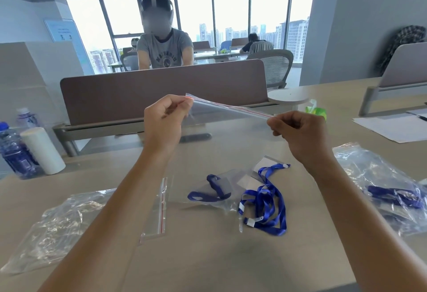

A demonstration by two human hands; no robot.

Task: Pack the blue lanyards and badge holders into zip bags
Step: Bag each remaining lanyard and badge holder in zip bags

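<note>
- The person holds a clear zip bag [228,127] up above the table [208,257], its red-lined zip strip stretched taut between both hands.
- The left hand [163,122] has its fingers curled and pinches the left end of the strip; the right hand [298,127] is likewise curled and pinches the right end.
- Whether the mouth is sealed or parted cannot be told; the plastic is too clear and thin to read.
- Below the bag lie the loose blue lanyard [268,201] in a tangle, and just to its left a badge holder [221,187] with a second short blue strap [208,193] across it.
- A spare zip bag [157,211] lies flat by the left forearm, a crumpled empty one [53,224] further left, and a filled bag [388,190] holding blue lanyard sits at the right.
- The step in hand seems to be opening the bag for loading.
- To do it well, each hand should likely pinch only one wall of the mouth, near the middle of the strip, and peel apart; pulling on the ends only tightens the seal.
- Once open, one hand should hold the mouth wide while the other gathers the lanyard into a compact bundle with its holder, so no loop snags the zip.
</note>
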